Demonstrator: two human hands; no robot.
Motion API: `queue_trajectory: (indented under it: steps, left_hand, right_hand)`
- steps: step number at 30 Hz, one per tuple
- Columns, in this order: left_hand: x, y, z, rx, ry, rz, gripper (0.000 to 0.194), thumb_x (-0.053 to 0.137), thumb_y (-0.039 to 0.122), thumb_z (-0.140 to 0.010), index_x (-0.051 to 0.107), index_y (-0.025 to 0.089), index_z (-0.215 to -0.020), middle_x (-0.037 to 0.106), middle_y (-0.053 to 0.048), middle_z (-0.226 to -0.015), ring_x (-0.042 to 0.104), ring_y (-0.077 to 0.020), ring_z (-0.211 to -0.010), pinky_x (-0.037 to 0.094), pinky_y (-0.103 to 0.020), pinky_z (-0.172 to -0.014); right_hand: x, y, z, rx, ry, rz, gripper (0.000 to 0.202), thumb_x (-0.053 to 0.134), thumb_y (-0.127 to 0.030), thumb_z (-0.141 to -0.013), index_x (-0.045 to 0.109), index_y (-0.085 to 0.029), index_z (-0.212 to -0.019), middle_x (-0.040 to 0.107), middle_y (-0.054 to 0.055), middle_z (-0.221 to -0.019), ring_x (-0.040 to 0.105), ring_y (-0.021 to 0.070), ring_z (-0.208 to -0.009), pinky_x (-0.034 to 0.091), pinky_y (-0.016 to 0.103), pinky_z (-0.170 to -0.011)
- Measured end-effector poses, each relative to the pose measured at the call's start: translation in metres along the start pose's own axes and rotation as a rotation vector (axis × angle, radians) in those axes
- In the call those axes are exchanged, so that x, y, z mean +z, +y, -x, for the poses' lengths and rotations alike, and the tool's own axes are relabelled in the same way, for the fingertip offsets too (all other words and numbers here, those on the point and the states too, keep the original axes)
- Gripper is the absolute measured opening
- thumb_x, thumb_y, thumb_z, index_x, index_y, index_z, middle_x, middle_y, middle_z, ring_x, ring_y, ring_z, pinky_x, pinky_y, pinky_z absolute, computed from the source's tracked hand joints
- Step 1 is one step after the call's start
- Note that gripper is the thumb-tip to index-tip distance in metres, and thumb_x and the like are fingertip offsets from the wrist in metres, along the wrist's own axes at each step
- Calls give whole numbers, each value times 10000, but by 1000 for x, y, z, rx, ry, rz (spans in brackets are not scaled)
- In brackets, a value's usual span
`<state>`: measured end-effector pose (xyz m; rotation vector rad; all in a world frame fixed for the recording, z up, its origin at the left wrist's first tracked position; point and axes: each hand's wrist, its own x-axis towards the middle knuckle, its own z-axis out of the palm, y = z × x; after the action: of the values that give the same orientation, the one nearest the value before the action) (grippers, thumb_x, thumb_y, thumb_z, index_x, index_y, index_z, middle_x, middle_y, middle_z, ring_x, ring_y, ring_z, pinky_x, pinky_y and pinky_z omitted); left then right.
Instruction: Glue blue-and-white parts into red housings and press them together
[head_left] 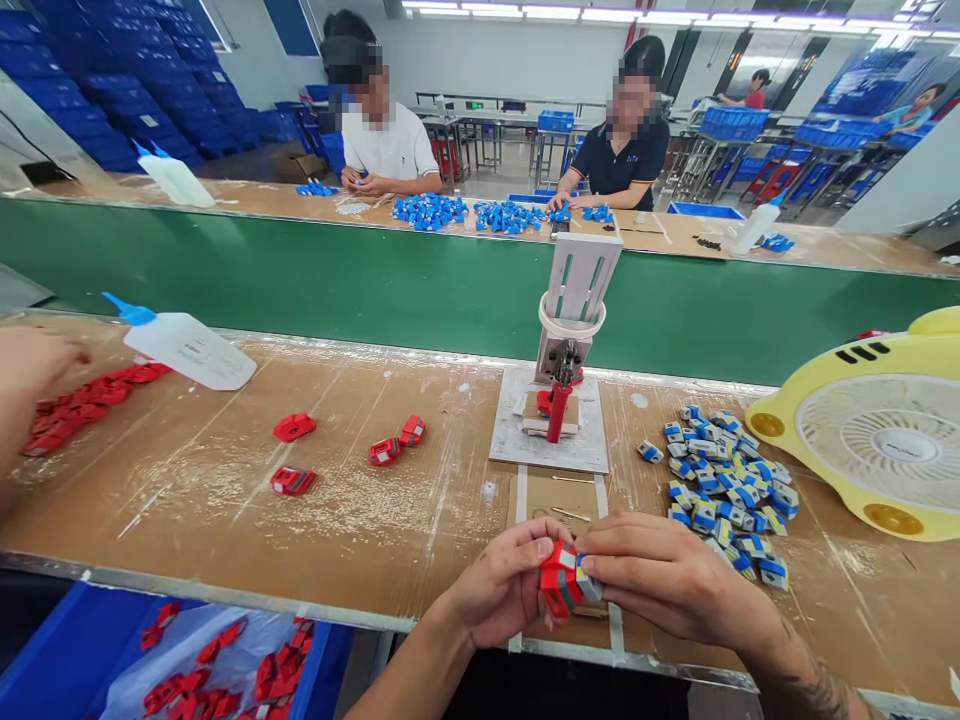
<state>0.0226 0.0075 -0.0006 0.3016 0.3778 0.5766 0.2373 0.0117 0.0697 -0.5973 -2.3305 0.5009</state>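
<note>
Near the front edge of the bench, my left hand (499,580) grips a red plastic toy part (556,588) with grey markings. My right hand (667,568) pinches a small blue-and-grey plastic block (589,584) at the red part's right side, and the two pieces touch. Whether they are joined, I cannot tell. Behind my hands stands a lever clamp (571,330) with a red handle, on a pale board (510,440). A red piece sits under it. To the right of my right hand lies a heap of blue, grey and yellow blocks (724,485).
Several loose red parts (292,481) lie left of the clamp. A white squeeze bottle (191,350) rests beside a co-worker's hand (45,355) and a red row (97,395). A yellow fan (885,430) stands right. Below left, a blue crate (319,670) holds red parts. Two people sit opposite.
</note>
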Motion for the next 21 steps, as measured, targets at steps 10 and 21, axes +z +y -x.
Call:
queue_trajectory:
  steps: [10,21]
  left_hand:
    - [1,-2,-13,-31,110,-55,412,821,491,-804,640,149,-945,727,-13,-708,679,-99,-514,491,-152,-488]
    - [-18,-6,-15,829,320,-652,405,881,414,-732,776,204,-1062,795,-101,-1038,757,-242,-890,610,-334,-817]
  right_hand:
    - [15,27,25,197,132,-197,208,663,-288,-971,740,-275,-1163,818,78,-996,780,205,-894,629,301,-793]
    - [79,28,16,697,575,-888,368,849,-533,-746,736,-223,-908,775,70,-859,743,210,-787,610,302,-709]
